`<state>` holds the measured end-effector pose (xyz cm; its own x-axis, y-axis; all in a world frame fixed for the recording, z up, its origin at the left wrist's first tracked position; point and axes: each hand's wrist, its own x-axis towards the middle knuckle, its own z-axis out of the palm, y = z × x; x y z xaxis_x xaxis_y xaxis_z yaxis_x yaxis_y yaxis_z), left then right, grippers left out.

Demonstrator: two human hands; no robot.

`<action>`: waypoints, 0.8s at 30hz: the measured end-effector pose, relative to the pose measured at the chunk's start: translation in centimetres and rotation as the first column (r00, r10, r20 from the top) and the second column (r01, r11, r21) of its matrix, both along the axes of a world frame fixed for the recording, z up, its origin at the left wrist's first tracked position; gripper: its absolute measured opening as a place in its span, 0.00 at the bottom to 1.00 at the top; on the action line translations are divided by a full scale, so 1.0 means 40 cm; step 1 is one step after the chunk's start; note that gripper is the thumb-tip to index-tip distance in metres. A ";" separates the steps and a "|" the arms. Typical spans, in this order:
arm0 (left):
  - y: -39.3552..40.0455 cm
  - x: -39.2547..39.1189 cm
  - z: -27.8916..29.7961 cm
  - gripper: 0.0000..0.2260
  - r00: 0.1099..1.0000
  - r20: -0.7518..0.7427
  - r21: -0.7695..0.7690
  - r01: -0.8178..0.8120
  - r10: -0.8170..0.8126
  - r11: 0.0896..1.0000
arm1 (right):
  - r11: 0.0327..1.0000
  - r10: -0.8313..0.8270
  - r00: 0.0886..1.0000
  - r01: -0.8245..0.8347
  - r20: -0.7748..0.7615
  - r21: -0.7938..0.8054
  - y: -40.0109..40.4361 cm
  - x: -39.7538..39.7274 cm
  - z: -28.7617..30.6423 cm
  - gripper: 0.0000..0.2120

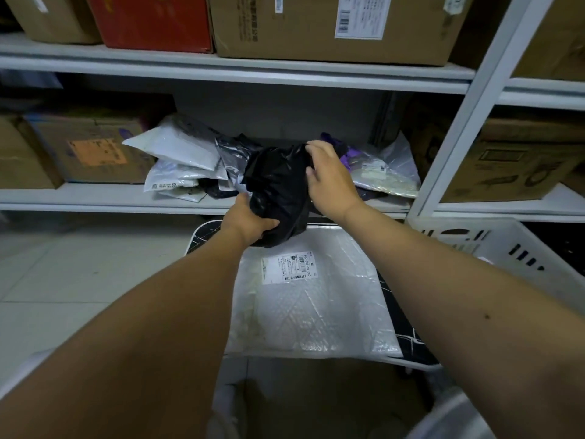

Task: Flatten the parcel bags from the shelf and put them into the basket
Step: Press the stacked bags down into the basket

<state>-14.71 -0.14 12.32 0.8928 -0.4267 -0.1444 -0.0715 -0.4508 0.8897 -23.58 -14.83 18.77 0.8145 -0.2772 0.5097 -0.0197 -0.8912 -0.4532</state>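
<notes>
A crumpled black parcel bag (278, 188) hangs at the front edge of the middle shelf (104, 198). My left hand (250, 221) grips its lower end from below. My right hand (329, 179) holds its upper right side, fingers curled over the top. Behind it on the shelf lies a pile of several parcel bags: white ones (177, 153) on the left, a clear and purple one (386, 172) on the right. A flat silver bubble mailer (316, 299) with a white label lies on a small dark table (408, 337) below my hands. The white slotted basket (506, 248) stands at the right.
Cardboard boxes (85, 147) fill the shelf on the left, the top shelf and the right bay (519, 160). A white shelf post (468, 99) rises between the bays. Pale floor tiles (79, 274) lie to the left of the table.
</notes>
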 end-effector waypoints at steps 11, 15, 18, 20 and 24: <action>0.020 -0.100 -0.069 0.08 0.945 0.306 0.396 -0.018 -0.114 0.918 | 0.684 -0.333 0.882 0.469 -0.333 0.559 -0.077 -0.170 -0.164 0.21; 0.015 -0.117 -0.087 0.08 0.938 0.316 0.501 -0.038 -0.141 0.864 | 0.771 -0.334 0.771 0.554 -0.542 0.314 -0.112 -0.223 -0.241 0.17; 0.012 -0.121 -0.087 0.10 0.934 0.336 0.552 -0.089 -0.124 0.829 | 0.844 -0.335 0.658 0.528 -0.674 0.096 -0.123 -0.234 -0.274 0.14; 0.007 -0.122 -0.093 0.11 0.917 0.377 0.567 -0.120 -0.127 0.815 | 0.847 -0.394 0.593 0.532 -0.703 -0.026 -0.115 -0.229 -0.289 0.14; -0.016 -0.128 -0.142 0.19 0.799 0.539 0.609 -0.153 -0.265 0.778 | 0.837 -0.536 0.700 0.514 -0.472 -0.187 -0.074 -0.211 -0.322 0.23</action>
<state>-19.85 -0.76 6.64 0.8629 -0.4862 0.1376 -0.5050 -0.8386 0.2043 -32.00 -17.79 5.88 0.6803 -0.7251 0.1067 -0.6964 -0.6850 -0.2142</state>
